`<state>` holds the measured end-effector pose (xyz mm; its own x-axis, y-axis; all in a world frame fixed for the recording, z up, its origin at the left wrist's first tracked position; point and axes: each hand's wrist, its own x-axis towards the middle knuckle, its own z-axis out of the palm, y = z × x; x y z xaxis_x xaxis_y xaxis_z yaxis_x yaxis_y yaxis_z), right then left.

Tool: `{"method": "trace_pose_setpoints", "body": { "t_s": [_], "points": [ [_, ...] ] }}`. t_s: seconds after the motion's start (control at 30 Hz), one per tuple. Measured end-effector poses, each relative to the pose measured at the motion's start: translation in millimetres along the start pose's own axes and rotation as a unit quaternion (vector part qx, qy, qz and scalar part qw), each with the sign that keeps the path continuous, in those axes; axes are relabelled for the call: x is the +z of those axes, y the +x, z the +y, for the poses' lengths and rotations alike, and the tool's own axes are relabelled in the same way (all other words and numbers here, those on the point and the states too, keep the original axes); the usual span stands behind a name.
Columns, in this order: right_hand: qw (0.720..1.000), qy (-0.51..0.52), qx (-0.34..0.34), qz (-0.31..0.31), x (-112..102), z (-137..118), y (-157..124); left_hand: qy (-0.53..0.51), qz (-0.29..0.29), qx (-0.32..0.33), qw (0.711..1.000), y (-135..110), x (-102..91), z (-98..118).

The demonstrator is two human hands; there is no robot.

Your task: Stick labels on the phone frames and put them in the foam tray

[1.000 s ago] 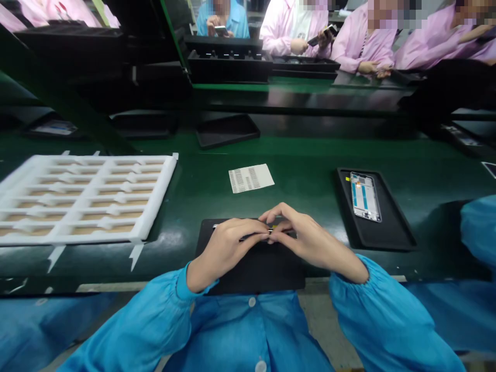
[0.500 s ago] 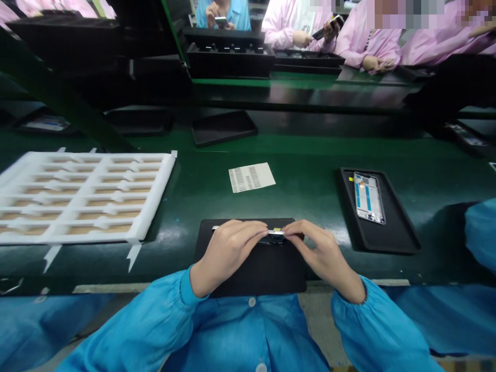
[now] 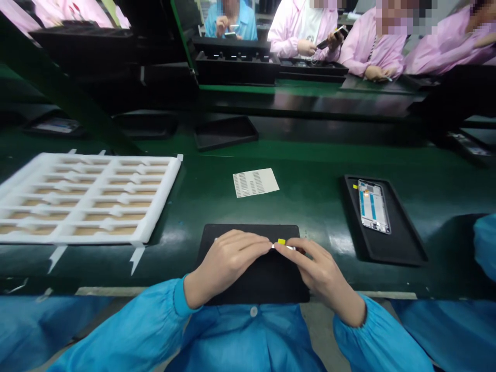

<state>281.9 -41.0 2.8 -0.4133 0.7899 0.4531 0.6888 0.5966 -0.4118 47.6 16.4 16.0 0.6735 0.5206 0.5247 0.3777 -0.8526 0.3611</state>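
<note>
Right now L hand (image 3: 228, 257) & R hand (image 3: 318, 266) pinch the thin part (image 3: 285, 247), yellow tab up, just over the black tray (image 3: 251, 285); prob. not laid flat yet. Phone frame (image 3: 373, 205) sits in the right tray (image 3: 405, 250).

The left hand (image 3: 228, 256) and right hand (image 3: 315, 263) meet fingertip to fingertip over a black tray (image 3: 248, 284), pinching a thin silvery part (image 3: 285, 248) with a yellow tab (image 3: 281, 241). On the green belt (image 3: 310, 201) lie a white foam tray (image 3: 165, 194) to the left, a printed label sheet (image 3: 256, 182) ahead, and to the right a second black tray (image 3: 403, 243) holding a phone frame (image 3: 373, 206).
</note>
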Motion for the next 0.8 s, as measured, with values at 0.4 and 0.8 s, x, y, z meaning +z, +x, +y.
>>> {"method": "trace_pose_setpoints", "body": {
  "t_s": [0.4,0.8],
  "points": [
    [0.973,0.112,0.184,0.089,36,62,137,-0.204,-0.156,-0.171,0.951,37,-6.9,-78],
    [0.986,0.035,0.127,-0.103,98,108,189,-0.273,-0.143,-0.312,0.899,26,0.5,-130]
  ]
}}
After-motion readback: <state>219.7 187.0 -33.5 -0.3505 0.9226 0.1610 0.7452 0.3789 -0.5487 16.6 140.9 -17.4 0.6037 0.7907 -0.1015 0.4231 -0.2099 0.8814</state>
